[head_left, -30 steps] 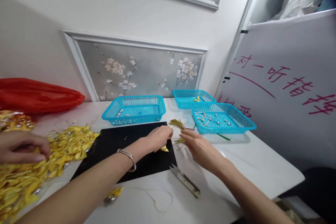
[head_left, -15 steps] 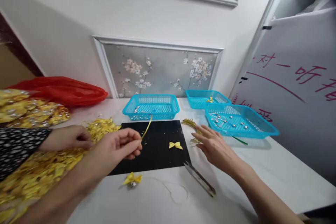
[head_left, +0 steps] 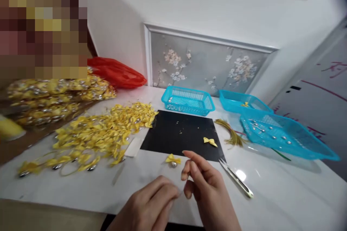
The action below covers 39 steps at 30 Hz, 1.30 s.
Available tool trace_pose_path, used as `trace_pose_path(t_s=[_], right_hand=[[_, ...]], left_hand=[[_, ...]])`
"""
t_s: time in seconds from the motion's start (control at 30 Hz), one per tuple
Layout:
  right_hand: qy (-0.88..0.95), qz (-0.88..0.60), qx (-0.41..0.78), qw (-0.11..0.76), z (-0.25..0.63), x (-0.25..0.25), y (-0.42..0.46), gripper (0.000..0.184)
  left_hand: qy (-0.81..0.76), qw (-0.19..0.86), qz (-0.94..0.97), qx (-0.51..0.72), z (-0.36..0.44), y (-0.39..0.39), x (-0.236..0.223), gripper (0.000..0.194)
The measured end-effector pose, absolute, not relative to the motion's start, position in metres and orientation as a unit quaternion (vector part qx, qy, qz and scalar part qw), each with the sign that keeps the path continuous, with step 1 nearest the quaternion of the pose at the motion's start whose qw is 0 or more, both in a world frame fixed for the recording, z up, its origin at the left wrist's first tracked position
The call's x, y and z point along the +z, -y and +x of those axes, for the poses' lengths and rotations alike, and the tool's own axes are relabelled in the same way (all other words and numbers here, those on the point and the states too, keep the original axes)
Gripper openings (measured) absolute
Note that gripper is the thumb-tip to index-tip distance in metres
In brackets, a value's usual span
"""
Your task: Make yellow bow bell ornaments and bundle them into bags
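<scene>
We keep our left hand (head_left: 151, 202) bunched and our right hand (head_left: 207, 184) loosely curled beside it above the white surface (head_left: 94, 195), unable to tell what either grips, with the belled bow (head_left: 173, 159) just beyond and the plain bow (head_left: 210, 142) on the black mat (head_left: 168, 133).

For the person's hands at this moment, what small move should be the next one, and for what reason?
Perhaps the right hand should reach slightly forward to the yellow bow with a silver ball: it lies just beyond both hands, nearer than the plain bow on the black mat. Whether these fingers already hold something thin, I cannot tell.
</scene>
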State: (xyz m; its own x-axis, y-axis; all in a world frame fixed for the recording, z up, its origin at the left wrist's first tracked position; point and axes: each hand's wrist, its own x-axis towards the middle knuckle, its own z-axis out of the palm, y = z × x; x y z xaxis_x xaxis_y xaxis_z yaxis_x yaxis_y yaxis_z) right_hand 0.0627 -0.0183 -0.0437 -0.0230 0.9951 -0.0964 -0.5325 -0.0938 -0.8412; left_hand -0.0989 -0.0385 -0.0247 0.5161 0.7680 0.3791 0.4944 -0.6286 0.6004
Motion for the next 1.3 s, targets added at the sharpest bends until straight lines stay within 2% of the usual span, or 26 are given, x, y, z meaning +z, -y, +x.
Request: trace_pose_path(t_s=[0.17, 0.33, 0.43, 0.53, 0.73, 1.13, 1.3], right_hand=[[0.226, -0.32, 0.717, 0.577, 0.053, -0.045, 0.026, 0.058], [0.266, -0.291, 0.755, 0.524, 0.038, -0.051, 0.032, 0.028], [0.298, -0.308, 0.741, 0.516, 0.036, -0.055, 0.032, 0.029], [0.389, -0.351, 0.68, 0.513, 0.042, -0.058, 0.032, 0.028], [0.576, -0.353, 0.488, 0.553, 0.059, -0.062, 0.034, 0.035], [0.676, -0.366, 0.28, 0.575, 0.075, -0.055, 0.029, 0.039], [0.742, -0.313, 0.171, 0.569, 0.077, -0.05, 0.032, 0.036]], left_hand=[[-0.375, 0.325, 0.791, 0.358, -0.117, 0.05, -0.025, 0.023], [-0.38, 0.589, 0.593, 0.397, -0.117, 0.052, -0.029, 0.02], [-0.368, 0.686, 0.481, 0.403, -0.115, 0.051, -0.032, 0.019], [-0.385, 0.696, 0.435, 0.422, -0.113, 0.048, -0.036, 0.009], [-0.411, 0.707, 0.398, 0.415, -0.104, 0.042, -0.033, 0.012], [-0.483, 0.652, 0.437, 0.387, -0.103, 0.039, -0.033, 0.011], [-0.473, 0.668, 0.444, 0.365, -0.1, 0.037, -0.032, 0.015]])
